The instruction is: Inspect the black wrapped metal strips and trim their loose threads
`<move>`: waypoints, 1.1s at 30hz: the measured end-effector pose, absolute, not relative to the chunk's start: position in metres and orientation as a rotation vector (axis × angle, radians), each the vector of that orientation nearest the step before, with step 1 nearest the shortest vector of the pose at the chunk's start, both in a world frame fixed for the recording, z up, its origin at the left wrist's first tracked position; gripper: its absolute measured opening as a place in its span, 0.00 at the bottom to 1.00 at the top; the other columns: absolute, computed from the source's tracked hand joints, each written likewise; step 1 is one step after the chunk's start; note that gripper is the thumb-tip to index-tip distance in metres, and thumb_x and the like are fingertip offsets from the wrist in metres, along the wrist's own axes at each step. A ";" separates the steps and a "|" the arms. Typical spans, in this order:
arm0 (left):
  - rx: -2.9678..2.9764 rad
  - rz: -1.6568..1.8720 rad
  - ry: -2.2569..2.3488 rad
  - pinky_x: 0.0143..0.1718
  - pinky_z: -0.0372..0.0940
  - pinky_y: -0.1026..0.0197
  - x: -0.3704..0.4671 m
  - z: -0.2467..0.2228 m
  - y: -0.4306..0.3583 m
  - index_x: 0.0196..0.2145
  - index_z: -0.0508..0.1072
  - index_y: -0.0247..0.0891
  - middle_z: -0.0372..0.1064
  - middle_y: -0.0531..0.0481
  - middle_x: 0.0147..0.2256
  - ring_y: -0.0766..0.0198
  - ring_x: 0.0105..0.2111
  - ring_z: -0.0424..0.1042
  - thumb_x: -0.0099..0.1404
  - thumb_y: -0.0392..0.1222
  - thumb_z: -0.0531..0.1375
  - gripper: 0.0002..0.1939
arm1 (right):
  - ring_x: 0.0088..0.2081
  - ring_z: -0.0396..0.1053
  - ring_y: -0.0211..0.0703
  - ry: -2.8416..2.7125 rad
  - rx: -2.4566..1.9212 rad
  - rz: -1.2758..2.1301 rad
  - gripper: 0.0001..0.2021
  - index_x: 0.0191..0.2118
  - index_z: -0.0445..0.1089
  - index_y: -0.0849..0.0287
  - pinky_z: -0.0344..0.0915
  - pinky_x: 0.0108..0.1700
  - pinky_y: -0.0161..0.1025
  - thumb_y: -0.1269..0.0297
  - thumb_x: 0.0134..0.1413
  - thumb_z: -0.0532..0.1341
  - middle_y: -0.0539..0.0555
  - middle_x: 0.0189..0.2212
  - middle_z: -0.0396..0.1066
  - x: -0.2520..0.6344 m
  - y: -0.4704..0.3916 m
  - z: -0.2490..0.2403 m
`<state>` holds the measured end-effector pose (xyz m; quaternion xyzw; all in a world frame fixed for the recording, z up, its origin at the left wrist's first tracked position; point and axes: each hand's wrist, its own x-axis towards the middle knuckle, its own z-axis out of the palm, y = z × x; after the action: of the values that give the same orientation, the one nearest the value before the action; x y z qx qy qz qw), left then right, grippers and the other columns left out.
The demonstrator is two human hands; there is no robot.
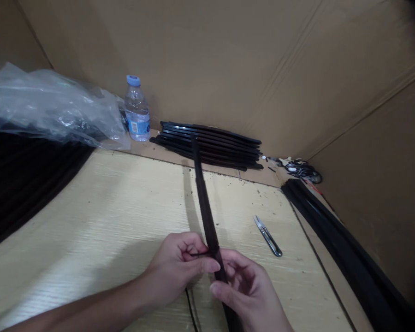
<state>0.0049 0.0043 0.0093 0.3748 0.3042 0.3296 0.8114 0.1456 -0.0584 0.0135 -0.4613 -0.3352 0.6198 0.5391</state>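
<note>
A long, narrow black strip point(205, 207) runs upright through the middle of the view, its far end raised off the table. My right hand point(247, 286) is closed round its lower part, thumb on the near side. Just to the left, my left hand point(183, 263) pinches a thin black cord point(198, 254) against the strip, where the cord wraps round it in a small band. The cord's tail hangs below my left hand. Thread snips point(268, 236) lie on the table to the right of my hands.
Several black strips point(210, 145) are piled by the cardboard wall point(207, 60). A water bottle point(137, 115) and clear plastic bag point(55, 110) stand left of them. Black pleated material point(20, 184) covers the left side; long black strips point(332, 240) and cord scraps point(300, 169) lie right.
</note>
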 end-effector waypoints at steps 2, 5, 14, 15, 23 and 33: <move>0.840 0.703 0.724 0.19 0.51 0.72 0.004 0.009 0.004 0.20 0.66 0.32 0.63 0.58 0.17 0.75 0.17 0.57 0.47 0.38 0.69 0.14 | 0.30 0.68 0.36 -0.809 -1.138 1.473 0.16 0.33 0.71 0.59 0.68 0.34 0.31 0.70 0.34 0.74 0.48 0.27 0.72 0.145 -0.058 0.013; 0.873 0.673 0.765 0.18 0.49 0.71 0.004 0.010 0.003 0.20 0.65 0.32 0.63 0.57 0.17 0.75 0.17 0.57 0.48 0.40 0.69 0.15 | 0.20 0.63 0.32 -0.768 -1.165 1.511 0.17 0.30 0.63 0.57 0.67 0.21 0.30 0.66 0.36 0.73 0.44 0.23 0.67 0.144 -0.060 0.013; 0.913 0.711 0.705 0.24 0.59 0.67 0.004 0.010 0.004 0.21 0.66 0.33 0.70 0.52 0.20 0.68 0.21 0.68 0.55 0.41 0.65 0.12 | 0.22 0.63 0.33 -0.732 -1.236 1.518 0.14 0.35 0.58 0.56 0.60 0.23 0.30 0.55 0.54 0.61 0.51 0.26 0.71 0.144 -0.064 0.029; 0.917 0.727 0.716 0.24 0.59 0.67 0.005 0.010 0.004 0.21 0.67 0.33 0.70 0.51 0.20 0.68 0.21 0.68 0.55 0.40 0.65 0.12 | 0.24 0.63 0.34 -0.695 -1.234 1.529 0.13 0.35 0.58 0.57 0.60 0.24 0.31 0.54 0.54 0.61 0.52 0.29 0.72 0.144 -0.064 0.030; 0.783 0.737 0.632 0.27 0.64 0.68 0.008 0.007 0.005 0.26 0.72 0.33 0.74 0.52 0.25 0.65 0.26 0.72 0.41 0.33 0.72 0.14 | 0.30 0.65 0.36 -0.759 -1.168 1.451 0.14 0.39 0.66 0.56 0.62 0.33 0.32 0.64 0.45 0.69 0.49 0.29 0.69 0.145 -0.063 0.020; 0.823 0.610 0.458 0.24 0.65 0.65 0.004 0.007 0.001 0.30 0.74 0.32 0.73 0.49 0.25 0.65 0.22 0.71 0.56 0.35 0.64 0.04 | 0.20 0.63 0.32 -0.789 -1.167 1.536 0.14 0.30 0.63 0.59 0.62 0.21 0.30 0.65 0.43 0.70 0.47 0.23 0.69 0.144 -0.062 0.015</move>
<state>0.0041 0.0013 0.0074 0.3901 0.2170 0.2894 0.8467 0.1442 -0.0625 0.0153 -0.4835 -0.3267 0.6363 0.5046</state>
